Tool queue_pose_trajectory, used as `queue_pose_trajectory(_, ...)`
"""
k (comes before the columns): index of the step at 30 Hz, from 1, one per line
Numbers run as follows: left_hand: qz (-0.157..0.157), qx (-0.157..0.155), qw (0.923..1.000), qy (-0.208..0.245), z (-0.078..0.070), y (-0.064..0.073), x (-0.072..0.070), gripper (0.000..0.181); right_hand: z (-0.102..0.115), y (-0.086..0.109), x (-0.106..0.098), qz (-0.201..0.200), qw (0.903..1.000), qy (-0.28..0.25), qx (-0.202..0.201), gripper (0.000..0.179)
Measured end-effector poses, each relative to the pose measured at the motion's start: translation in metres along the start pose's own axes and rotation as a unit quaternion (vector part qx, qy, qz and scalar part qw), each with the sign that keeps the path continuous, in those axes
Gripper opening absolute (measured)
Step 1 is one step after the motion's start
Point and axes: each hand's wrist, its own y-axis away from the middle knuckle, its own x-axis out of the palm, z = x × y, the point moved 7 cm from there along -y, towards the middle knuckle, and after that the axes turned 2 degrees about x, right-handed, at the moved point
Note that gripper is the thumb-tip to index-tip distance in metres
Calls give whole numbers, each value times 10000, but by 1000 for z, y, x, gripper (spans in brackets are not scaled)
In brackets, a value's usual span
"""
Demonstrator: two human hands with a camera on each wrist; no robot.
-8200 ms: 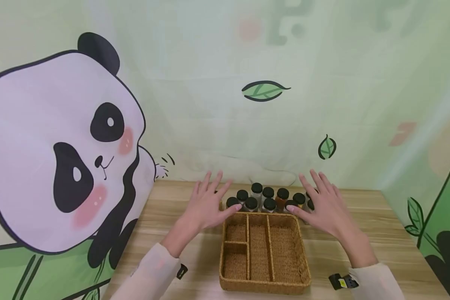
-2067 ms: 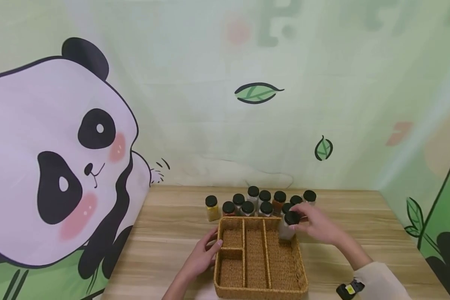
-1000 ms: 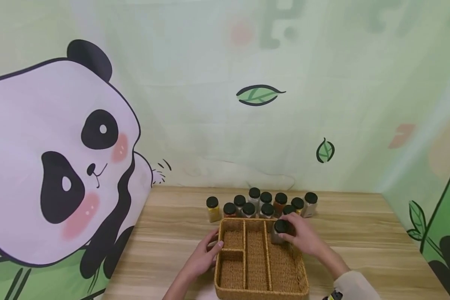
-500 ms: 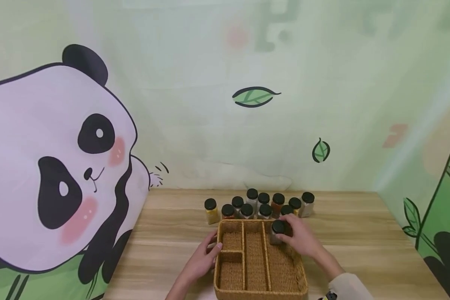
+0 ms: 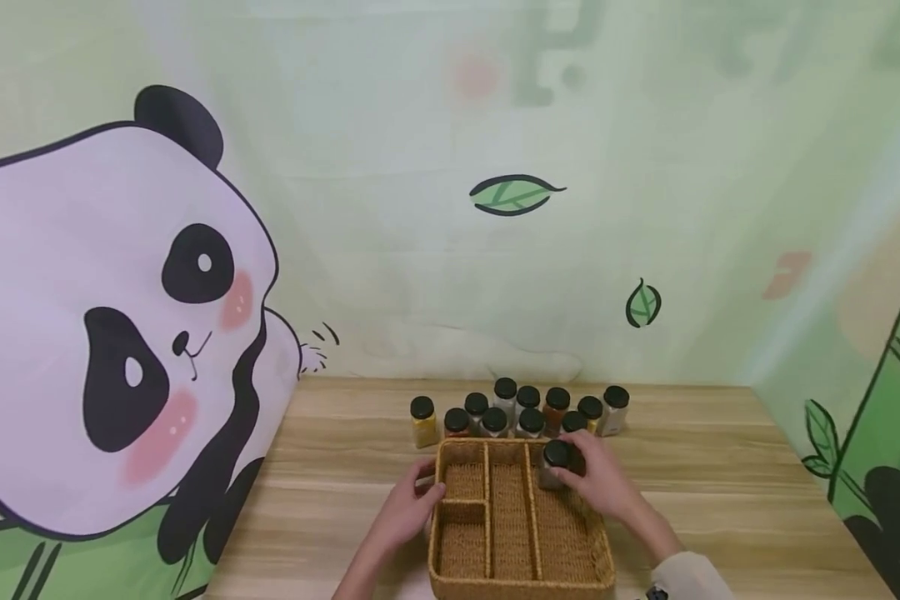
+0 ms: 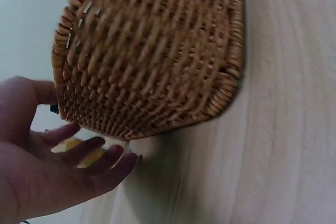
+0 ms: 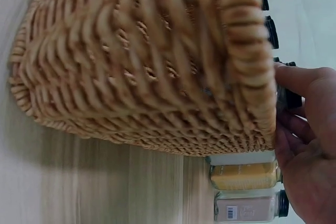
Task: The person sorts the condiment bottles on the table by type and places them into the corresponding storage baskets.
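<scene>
A woven basket (image 5: 517,588) with several compartments sits on the table in the head view. My left hand (image 5: 403,508) grips its left side, thumb over the rim and fingers along the outer wall; the left wrist view shows these fingers (image 6: 79,153) under the weave. In the rear of the long right compartment, my right hand (image 5: 607,483) holds a spice jar (image 5: 557,455) by its black cap. The jar stands upright beside the divider, its contents dark. Woven wall hides most of this jar (image 7: 291,99) in the right wrist view.
Several black-capped spice jars (image 5: 505,400) stand behind the basket. A yellow-filled jar (image 5: 423,423) stands apart at their left, and a pale one (image 5: 615,412) marks the right end. A panda-printed cloth (image 5: 390,250) hangs behind the wooden table (image 5: 337,450).
Both hands were spread above the jars at first. My left hand has since taken the basket's side; my right hand has carried one jar over the right rear corner, down and left into the compartment.
</scene>
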Motion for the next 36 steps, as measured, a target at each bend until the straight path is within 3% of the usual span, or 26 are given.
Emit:
queue_pose_trajectory(6, -174, 23, 9998, -34, -2, -5, 0, 56, 0, -3, 1, 36, 9999, -105, 63, 42)
queue_pose_trajectory(10, -117, 8, 9999, -49, -3, -7, 0, 55, 2, -5, -2, -8, 10000, 8, 15, 42)
queue_pose_trajectory(18, 180, -341, 9964, 759, 0, -9, 3, 65, 0, -4, -3, -48, 9999, 88, 44, 42)
queue_pose_trajectory(24, 189, -444, 9925, 1127, 7, -5, 5, 65, 2, 0, 0, -55, 10000, 22, 12, 41)
queue_pose_trajectory(31, 236, -538, 9874, 1469, 10, -3, 4, 71, 2, 2, 1, -81, 9999, 91, -8, 40)
queue_pose_trajectory(36, 250, -541, 9886, 1386, 8, -6, 5, 69, 1, 0, -1, -102, 9999, 29, 34, 39)
